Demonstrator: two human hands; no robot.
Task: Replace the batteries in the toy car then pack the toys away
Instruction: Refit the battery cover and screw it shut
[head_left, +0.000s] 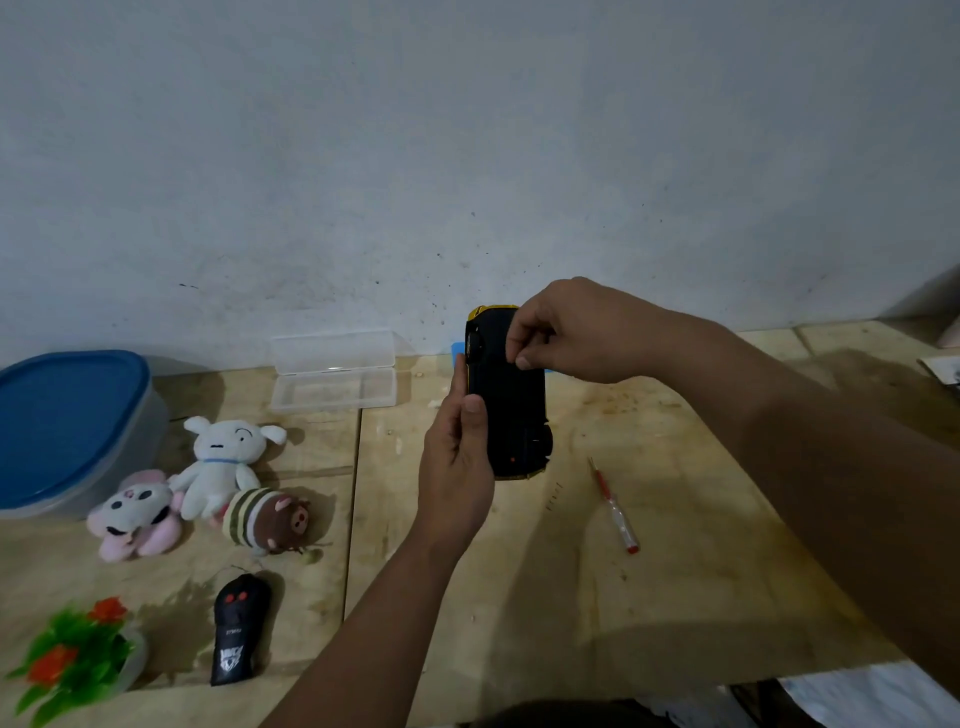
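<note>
A yellow toy car (511, 410) is held upside down above the table, its black underside facing me. My left hand (457, 462) grips its left side, thumb on the underside. My right hand (561, 332) curls over the car's far end, fingertips pinching at the underside; what they pinch is too small to tell. A red-handled screwdriver (613, 506) lies on the table to the right, with tiny screws (555, 496) beside it. The black remote control (236, 631) lies at the lower left.
Three plush toys (215, 467) lie left of centre. A blue-lidded tub (67, 431) stands at the far left, an open clear plastic case (335, 371) by the wall, a small artificial plant (78, 654) at the bottom left. The wooden table (675, 571) ends at the bottom right.
</note>
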